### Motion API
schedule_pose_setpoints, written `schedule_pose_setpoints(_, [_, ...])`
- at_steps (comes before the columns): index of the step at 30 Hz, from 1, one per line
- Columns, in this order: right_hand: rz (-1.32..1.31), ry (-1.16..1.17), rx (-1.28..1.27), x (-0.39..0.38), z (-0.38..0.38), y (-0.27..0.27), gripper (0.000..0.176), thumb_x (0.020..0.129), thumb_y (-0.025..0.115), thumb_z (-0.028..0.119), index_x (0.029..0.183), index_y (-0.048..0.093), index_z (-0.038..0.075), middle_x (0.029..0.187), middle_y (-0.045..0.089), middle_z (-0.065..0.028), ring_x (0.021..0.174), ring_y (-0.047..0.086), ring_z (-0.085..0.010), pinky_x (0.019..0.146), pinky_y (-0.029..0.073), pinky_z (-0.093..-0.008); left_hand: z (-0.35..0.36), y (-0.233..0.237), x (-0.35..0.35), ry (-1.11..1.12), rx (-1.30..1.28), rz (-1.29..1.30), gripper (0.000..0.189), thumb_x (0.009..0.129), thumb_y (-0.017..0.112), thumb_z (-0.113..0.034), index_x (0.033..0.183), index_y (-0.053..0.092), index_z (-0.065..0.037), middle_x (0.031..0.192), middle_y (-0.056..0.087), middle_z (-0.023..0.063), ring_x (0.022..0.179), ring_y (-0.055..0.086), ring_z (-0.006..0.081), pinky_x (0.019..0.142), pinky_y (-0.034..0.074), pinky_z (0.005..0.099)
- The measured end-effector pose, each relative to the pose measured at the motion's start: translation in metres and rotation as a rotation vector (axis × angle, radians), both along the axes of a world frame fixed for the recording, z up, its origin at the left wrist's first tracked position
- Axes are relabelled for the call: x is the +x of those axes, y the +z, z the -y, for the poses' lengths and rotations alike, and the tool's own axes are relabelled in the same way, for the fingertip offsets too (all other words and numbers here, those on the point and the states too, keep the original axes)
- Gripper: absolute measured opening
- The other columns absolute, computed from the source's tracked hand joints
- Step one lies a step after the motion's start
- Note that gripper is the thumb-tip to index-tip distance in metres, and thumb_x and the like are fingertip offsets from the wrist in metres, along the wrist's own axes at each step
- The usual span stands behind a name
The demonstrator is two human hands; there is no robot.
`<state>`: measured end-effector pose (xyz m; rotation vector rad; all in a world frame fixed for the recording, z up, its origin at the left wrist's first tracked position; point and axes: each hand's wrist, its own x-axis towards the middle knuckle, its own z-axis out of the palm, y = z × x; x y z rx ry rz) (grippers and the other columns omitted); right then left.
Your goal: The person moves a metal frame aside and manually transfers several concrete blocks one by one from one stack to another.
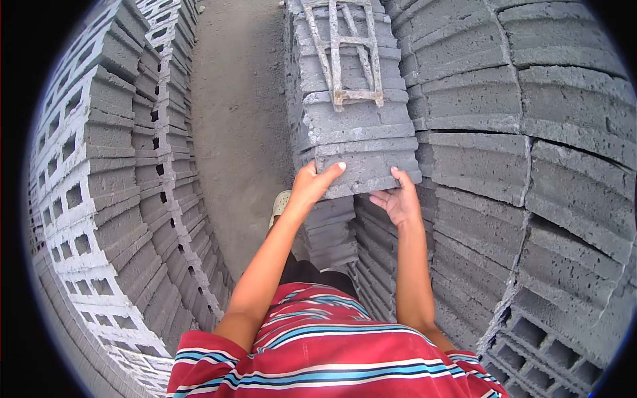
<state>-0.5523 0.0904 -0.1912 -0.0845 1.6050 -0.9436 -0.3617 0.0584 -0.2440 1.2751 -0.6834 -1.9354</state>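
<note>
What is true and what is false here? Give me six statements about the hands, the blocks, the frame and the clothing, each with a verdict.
1. The left hand and right hand both touch one block. True.
2. The left thumb is out of sight. False: it shows against the block.
3. A frame lies on the row of blocks. True.
4. The person wears gloves. False: both hands are bare.
5. Stacked blocks rise on the person's left and right. True.
6. The shirt is plain green. False: it is red with stripes.
</note>
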Motion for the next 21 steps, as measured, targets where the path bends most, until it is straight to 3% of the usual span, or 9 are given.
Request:
schedule_pose_setpoints(5, [-0.045, 0.134, -0.018, -0.003, -0.004, -0.002, 0.083, 0.070, 0.059, 0.053, 0.130, 0.030, 0.004, 0.123, 0.042, -0.0250, 0.103, 0.052, -0.0371, 0.081, 0.042, -0.0442, -0.031, -0.012, 0.011, 0.170, -0.175, 0.415, 0.068, 0.075, 0.064, -0.042, 0.118, 0.044, 0.008, 0.119, 0.049, 0.0217, 0.112, 0.047, 0.0268, 0.093, 0.036, 0.0328])
schedule_pose_setpoints(9, [-0.072, 0.184, 0.000, -0.006, -0.008, -0.007, 0.101, 0.069, 0.054, 0.066, 0.133, 0.021, -0.005, 0.128, 0.035, -0.0292, 0.109, 0.048, -0.0383, 0.086, 0.040, -0.0455, -0.061, -0.015, 0.022, 0.515, -0.080, 0.214, 0.052, 0.087, 0.047, -0.041, 0.115, 0.049, 0.003, 0.116, 0.052, 0.0156, 0.107, 0.047, 0.0215, 0.095, 0.033, 0.0329])
schedule_pose_setpoints(10, [-0.032, 0.199, 0.000, -0.015, -0.010, -0.018, 0.105, 0.067, 0.054, 0.070, 0.140, 0.007, 0.011, 0.133, 0.025, -0.0331, 0.108, 0.048, -0.0413, 0.086, 0.039, -0.0494, -0.071, -0.003, 0.020, 0.581, -0.082, 0.173, 0.046, 0.090, 0.041, -0.041, 0.098, 0.060, 0.000, 0.108, 0.057, 0.0126, 0.101, 0.051, 0.0203, 0.095, 0.033, 0.0323])
schedule_pose_setpoints(11, [-0.036, 0.207, -0.011, -0.009, -0.014, -0.006, 0.119, 0.065, 0.052, 0.074, 0.136, 0.001, -0.007, 0.138, 0.018, -0.0306, 0.118, 0.040, -0.0398, 0.091, 0.034, -0.0512, -0.083, 0.000, 0.020, 0.583, -0.097, 0.156, 0.045, 0.091, 0.041, -0.040, 0.093, 0.061, 0.000, 0.105, 0.059, 0.0120, 0.099, 0.052, 0.0200, 0.095, 0.033, 0.0323])
schedule_pose_setpoints(13, [-0.022, 0.152, -0.007, -0.013, -0.025, -0.006, 0.113, 0.065, 0.054, 0.073, 0.141, 0.001, 0.008, 0.139, 0.011, -0.0320, 0.120, 0.035, -0.0439, 0.091, 0.032, -0.0559, -0.112, 0.004, 0.022, 0.583, -0.131, 0.133, 0.045, 0.091, 0.041, -0.039, 0.082, 0.063, -0.001, 0.098, 0.061, 0.0109, 0.095, 0.054, 0.0195, 0.095, 0.032, 0.0323])
schedule_pose_setpoints(14, [-0.050, 0.161, -0.047, -0.015, -0.036, -0.001, 0.114, 0.065, 0.054, 0.072, 0.140, -0.001, 0.006, 0.140, 0.009, -0.0307, 0.123, 0.030, -0.0437, 0.093, 0.028, -0.0569, -0.127, 0.007, 0.020, 0.610, -0.172, 0.160, 0.045, 0.091, 0.043, -0.038, 0.074, 0.064, -0.002, 0.093, 0.063, 0.0089, 0.090, 0.055, 0.0192, 0.095, 0.033, 0.0321])
schedule_pose_setpoints(15, [-0.088, 0.151, -0.107, -0.015, -0.050, 0.001, 0.113, 0.066, 0.055, 0.070, 0.140, 0.001, 0.004, 0.141, 0.009, -0.0284, 0.124, 0.029, -0.0431, 0.095, 0.027, -0.0549, -0.145, 0.009, 0.019, 0.595, -0.180, 0.169, 0.038, 0.091, 0.045, -0.034, 0.080, 0.064, -0.002, 0.095, 0.062, 0.0076, 0.093, 0.054, 0.0180, 0.094, 0.033, 0.0306])
schedule_pose_setpoints(19, [-0.334, 0.250, -0.368, 0.021, -0.124, 0.030, 0.086, 0.071, 0.057, 0.061, 0.129, 0.039, 0.000, 0.130, 0.039, -0.0194, 0.118, 0.039, -0.0314, 0.094, 0.031, -0.0439, -0.221, 0.017, 0.016, 0.529, -0.093, 0.227, 0.032, 0.088, 0.047, -0.032, 0.102, 0.056, -0.005, 0.102, 0.059, 0.0046, 0.098, 0.052, 0.0172, 0.091, 0.035, 0.0301])
schedule_pose_setpoints(21, [-0.380, 0.294, -0.609, 0.060, -0.169, 0.049, 0.052, 0.086, 0.051, 0.042, 0.113, 0.052, -0.002, 0.113, 0.053, -0.0102, 0.107, 0.044, -0.0177, 0.091, 0.035, -0.0297, -0.259, 0.024, 0.015, 0.513, 0.035, 0.124, 0.037, 0.087, 0.046, -0.036, 0.108, 0.052, -0.005, 0.105, 0.058, 0.0051, 0.098, 0.052, 0.0179, 0.089, 0.036, 0.0314])
